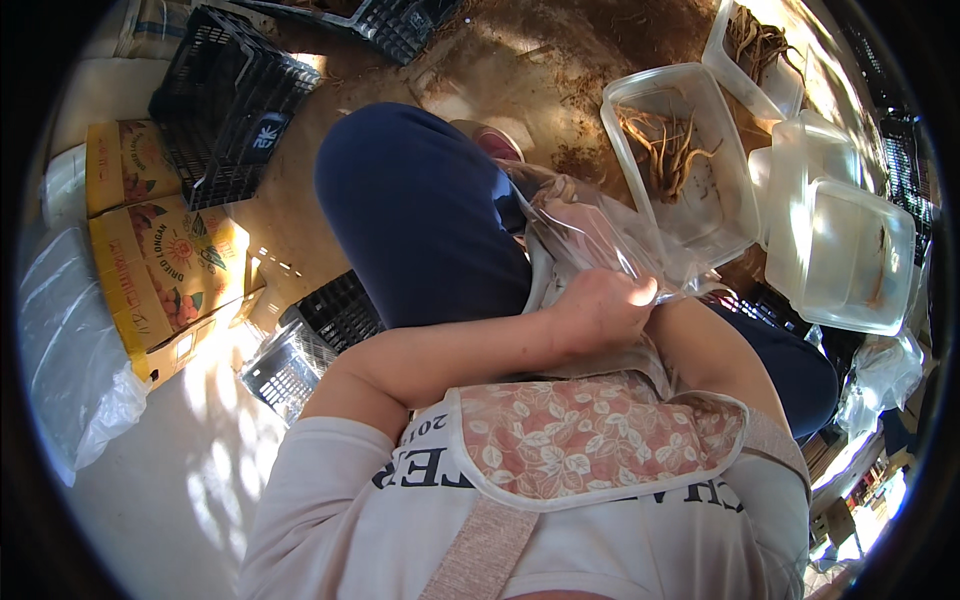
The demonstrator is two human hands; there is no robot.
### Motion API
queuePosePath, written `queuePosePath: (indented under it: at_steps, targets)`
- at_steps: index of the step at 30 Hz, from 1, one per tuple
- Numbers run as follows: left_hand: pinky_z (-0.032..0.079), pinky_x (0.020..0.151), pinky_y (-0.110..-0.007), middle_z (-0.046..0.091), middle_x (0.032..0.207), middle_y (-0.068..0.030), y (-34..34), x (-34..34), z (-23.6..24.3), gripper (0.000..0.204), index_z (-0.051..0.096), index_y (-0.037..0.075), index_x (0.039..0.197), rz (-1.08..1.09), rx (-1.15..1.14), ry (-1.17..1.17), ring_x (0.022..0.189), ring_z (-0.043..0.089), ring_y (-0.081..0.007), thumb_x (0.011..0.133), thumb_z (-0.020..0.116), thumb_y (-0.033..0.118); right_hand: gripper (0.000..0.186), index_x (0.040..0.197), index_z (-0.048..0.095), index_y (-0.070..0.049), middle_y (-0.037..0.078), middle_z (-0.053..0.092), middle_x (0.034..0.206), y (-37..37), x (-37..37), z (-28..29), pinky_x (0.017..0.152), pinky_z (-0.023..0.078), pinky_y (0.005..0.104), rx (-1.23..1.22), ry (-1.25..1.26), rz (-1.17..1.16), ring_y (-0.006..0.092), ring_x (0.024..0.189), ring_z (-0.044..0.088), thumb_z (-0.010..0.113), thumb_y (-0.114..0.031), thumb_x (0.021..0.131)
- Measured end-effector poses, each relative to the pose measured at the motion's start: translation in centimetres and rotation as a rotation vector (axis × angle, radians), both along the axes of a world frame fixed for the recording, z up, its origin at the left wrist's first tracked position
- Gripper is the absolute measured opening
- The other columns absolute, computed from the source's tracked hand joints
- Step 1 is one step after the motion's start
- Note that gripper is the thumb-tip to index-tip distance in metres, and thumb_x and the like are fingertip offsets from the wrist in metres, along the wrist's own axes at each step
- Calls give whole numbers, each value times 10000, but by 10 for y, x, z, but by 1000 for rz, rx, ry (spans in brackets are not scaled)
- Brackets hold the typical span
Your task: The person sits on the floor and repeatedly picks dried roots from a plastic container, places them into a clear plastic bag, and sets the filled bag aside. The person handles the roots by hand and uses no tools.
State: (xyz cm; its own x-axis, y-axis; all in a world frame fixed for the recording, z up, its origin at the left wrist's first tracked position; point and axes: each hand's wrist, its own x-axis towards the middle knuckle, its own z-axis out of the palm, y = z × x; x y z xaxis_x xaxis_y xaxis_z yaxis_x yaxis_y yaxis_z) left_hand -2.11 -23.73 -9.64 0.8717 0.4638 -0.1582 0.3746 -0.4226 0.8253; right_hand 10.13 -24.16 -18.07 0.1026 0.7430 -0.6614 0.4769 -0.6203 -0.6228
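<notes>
A clear plastic bag (640,245) lies across my lap, its mouth toward me. My left hand (605,310) is closed on the bag's gathered rim, with the thumb on top. My right forearm reaches in through the mouth, and my right hand (580,228) shows through the film inside the bag. Glare and folds blur its fingers, so I cannot make out what they hold, if anything. Just past the bag stands a clear tub (735,195) holding long, thin brown roots (670,150).
Another tub (715,50) with brown roots stands at the far right, near stacked clear tubs (845,310). Black crates (225,110) stand at the far left, above yellow cardboard boxes (170,260). Plastic sheeting (75,340) lies along the left edge. Brown debris (590,70) litters the floor.
</notes>
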Motion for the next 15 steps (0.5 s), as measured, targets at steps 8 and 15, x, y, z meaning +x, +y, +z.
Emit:
queuePosePath:
  at_steps: [8,15]
  targets:
    - [462,556,-471,576,651,-211,1,-5,-7,148,543,10,806,143,-98,-247,651,578,-402,754,533,148,287,988,620,-30,80,640,814,6,-4,-17,562,464,247,-10,-95,23,127,688,588,524,-279,882]
    - [464,539,-456,587,657,-204,-2,-8,-13,171,550,2,861,49,-7,-141,642,582,-397,753,532,133,289,1000,622,-28,82,646,829,8,-6,-23,576,472,248,3,-144,57,127,707,596,526,-273,881]
